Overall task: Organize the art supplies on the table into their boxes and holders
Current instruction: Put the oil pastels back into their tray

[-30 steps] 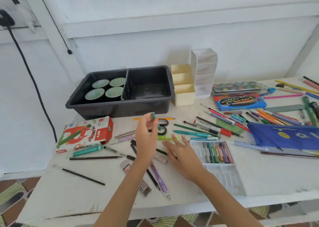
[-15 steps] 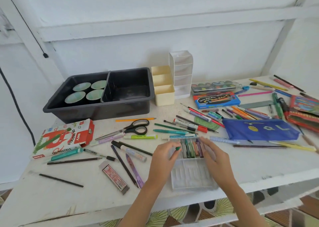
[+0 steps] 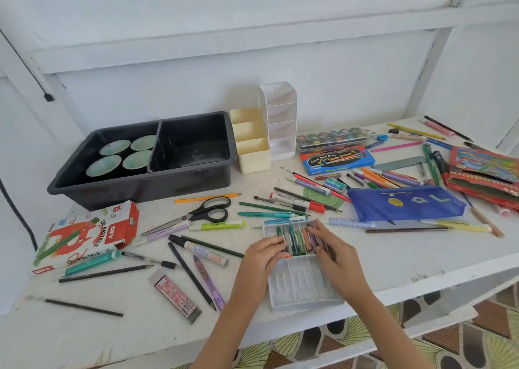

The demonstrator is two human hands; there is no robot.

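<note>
- L hand (image 3: 262, 256) brought green pastel (image 3: 279, 231) down from mid-air into pastel tray (image 3: 303, 293) at counter (image 3: 393, 259) front, still pinching it.
- R hand (image 3: 334, 252) lay w/ fingers straight, steadying the row.
- Judged: 1 more filed, lots left.

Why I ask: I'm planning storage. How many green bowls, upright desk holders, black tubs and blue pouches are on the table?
Green bowls: 4
Upright desk holders: 2, cream and white
Black tubs: 1
Blue pouches: 1
Total: 8
</note>
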